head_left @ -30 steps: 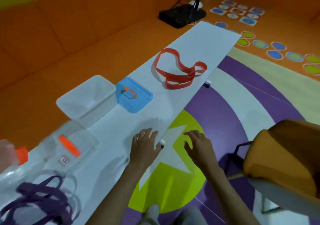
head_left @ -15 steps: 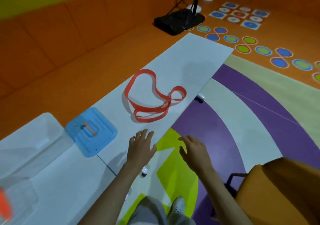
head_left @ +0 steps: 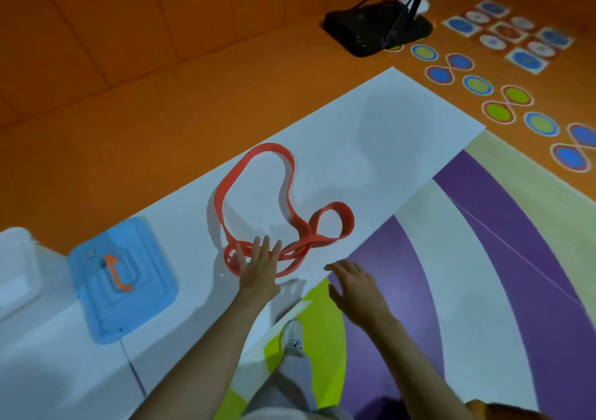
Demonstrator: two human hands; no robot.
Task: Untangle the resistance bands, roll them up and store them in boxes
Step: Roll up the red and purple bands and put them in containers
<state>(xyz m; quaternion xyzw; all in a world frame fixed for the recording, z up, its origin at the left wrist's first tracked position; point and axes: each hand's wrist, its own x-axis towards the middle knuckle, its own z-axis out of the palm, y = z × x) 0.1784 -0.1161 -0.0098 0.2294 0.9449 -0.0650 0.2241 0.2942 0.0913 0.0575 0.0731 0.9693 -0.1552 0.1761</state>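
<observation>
Orange flooring and orange wall panels surround a long white table that runs diagonally across the view. Its near long edge borders a floor mat of purple, white and lime arcs.

A red resistance band lies on the table in a loose twist. One large loop reaches toward the far long edge, a small loop sits just beside the near edge, and flattened coils lie nearest the person. The left hand lies flat on those coils with its fingers straight and spread, curling round nothing. The right hand hangs just off the near edge, above the mat. Its fingers are spread and relaxed, and it holds nothing and stays apart from the band.

Past the band, white tabletop runs on to the far corner. On the person's left, well apart from the band, a blue lid with an orange handle lies flat on the table. A clear box beyond it is cut off by the frame. Below the hands, a shoe stands on the lime patch beside the table edge. A black stand base sits on the floor past the table's far end, near round floor markers.
</observation>
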